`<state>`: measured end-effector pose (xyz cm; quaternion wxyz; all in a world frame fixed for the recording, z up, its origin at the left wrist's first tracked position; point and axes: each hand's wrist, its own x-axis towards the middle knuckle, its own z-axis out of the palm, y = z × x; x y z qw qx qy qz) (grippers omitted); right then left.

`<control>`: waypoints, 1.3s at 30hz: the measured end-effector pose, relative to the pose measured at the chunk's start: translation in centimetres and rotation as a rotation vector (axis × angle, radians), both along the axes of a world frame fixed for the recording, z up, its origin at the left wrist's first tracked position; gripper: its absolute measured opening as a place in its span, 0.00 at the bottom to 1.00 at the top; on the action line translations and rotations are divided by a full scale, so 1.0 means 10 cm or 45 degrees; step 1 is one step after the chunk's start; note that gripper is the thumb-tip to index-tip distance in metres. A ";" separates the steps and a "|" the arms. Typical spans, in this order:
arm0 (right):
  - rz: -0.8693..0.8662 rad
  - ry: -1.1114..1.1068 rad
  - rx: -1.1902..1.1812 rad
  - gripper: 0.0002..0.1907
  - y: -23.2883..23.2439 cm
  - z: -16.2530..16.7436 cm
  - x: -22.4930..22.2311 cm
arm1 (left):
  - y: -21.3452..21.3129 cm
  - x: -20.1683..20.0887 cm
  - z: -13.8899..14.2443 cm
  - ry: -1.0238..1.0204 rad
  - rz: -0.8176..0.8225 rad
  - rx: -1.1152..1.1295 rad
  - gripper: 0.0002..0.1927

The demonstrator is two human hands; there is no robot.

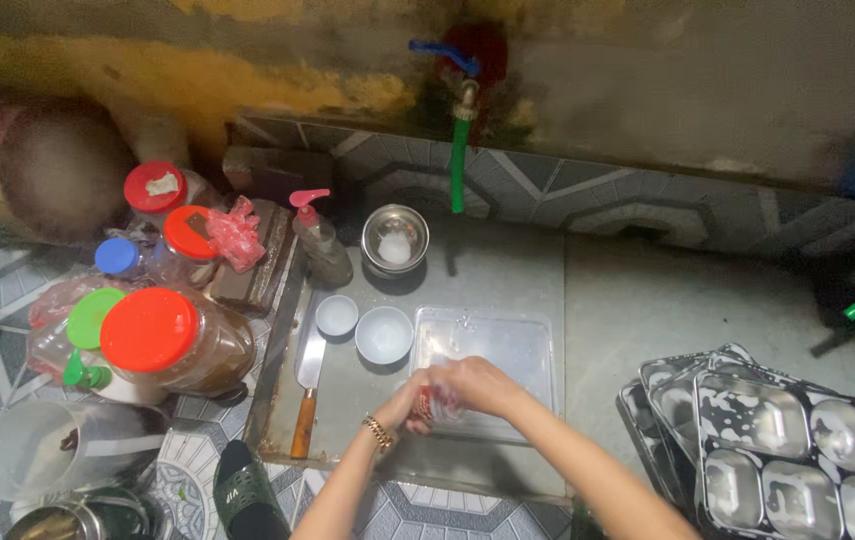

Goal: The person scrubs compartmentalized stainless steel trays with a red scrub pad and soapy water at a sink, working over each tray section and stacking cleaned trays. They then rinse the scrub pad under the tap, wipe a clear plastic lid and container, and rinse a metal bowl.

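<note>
Grey concrete wash floor (627, 320) runs below a stained yellow wall, edged with patterned tile. Both hands meet over the near edge of a clear rectangular plastic tray (507, 345) lying flat on that floor. The left hand (405, 408), a gold bracelet at its wrist, and the right hand (482, 385) are closed together around a small reddish item (427, 403); it is too blurred and too covered to identify. Just beyond the left hand sit two small white bowls (384, 334), side by side, the smaller one further left. Left of that hand a cleaver (307, 385) with a wooden handle lies flat, blade pointing away. Further beyond, a steel bowl (394, 240) holding pale liquid stands beside a pump bottle (319, 240) with a pink head. Above these a brass tap (463, 95) with a blue handle feeds a green hose. Well to the left of the hands stands a group of jars: a large clear jar (172, 340) with an orange-red round lid, two smaller red-lidded jars (172, 215), a blue cap and a green cap. To the right of the right hand, stacked steel compartment trays (777, 450) carry white suds. A dark sandal (247, 495) lies near the left forearm.
</note>
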<state>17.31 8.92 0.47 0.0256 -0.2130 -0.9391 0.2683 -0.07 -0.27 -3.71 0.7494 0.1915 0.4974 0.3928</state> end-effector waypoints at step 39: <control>0.018 0.054 0.452 0.20 -0.39 0.29 0.11 | 0.16 -0.14 0.11 0.556 0.380 0.510 0.18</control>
